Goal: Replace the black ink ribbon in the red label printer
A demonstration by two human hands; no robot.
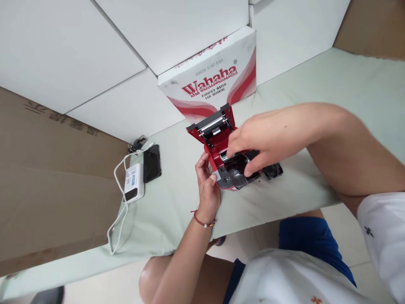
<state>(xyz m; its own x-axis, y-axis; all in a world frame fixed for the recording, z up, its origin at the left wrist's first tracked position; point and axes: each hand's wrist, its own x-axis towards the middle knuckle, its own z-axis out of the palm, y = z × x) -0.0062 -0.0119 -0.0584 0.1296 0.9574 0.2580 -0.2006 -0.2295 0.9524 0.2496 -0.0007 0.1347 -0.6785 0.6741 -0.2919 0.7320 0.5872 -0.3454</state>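
Observation:
A small red and black printer-like device point(226, 157) sits on a pale green cloth-covered table point(177, 211) with its lid tilted open toward the back. My left hand point(207, 182) grips the device's left front corner, fingers curled against it. My right hand point(257, 144) reaches over from the right, its fingers bent down into the open compartment and pressing on the black parts inside. What lies under those fingers is hidden. A red bead bracelet circles my left wrist.
A white "Wahaha" water carton point(211, 76) stands right behind the device. To the left lie a black phone point(152, 163) and a white power bank point(133, 182) with a white cable point(117, 211) trailing off the table edge. Cardboard sheets lean at the left.

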